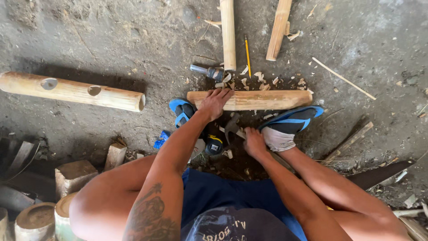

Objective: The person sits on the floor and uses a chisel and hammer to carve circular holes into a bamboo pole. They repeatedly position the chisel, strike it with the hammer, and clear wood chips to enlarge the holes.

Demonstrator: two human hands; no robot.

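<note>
Held down short bamboo piece (263,100) w/ left hand (215,101), palm flat, fingers spread over its left end, no pinch. Closed right hand (254,142) round handle of metal-headed tool (232,126), hammer or small hatchet, couldn't tell which; kept the head low, just short of the piece's near edge, not touching it. Sat on dirt floor (133,40) w/ knees wide, left shoe (180,110) at the piece's left end and right shoe (290,122) against its near side twd the right end, apparently bracing it. Laid the piece crosswise straight ahead, btwn feet and a scatter of pale chips (263,82) just beyond.

Judged from those chips: some cutting or shaving prob. already done here. Saw no hole in the piece's upper face, whereas long bamboo pole (71,91), lying well apart at left, showed two round holes. Couldn't see under the left hand, so no telling what mark or cut lay there.

Kept other gear near: yellow pencil (247,56) and grey-handled tool (207,71) past the chips, two bamboo lengths (228,33) pointing away, tape measure (214,145) by left shin, dark saw blade (379,174) at far right, cut stumps (73,176) at lower left.
</note>
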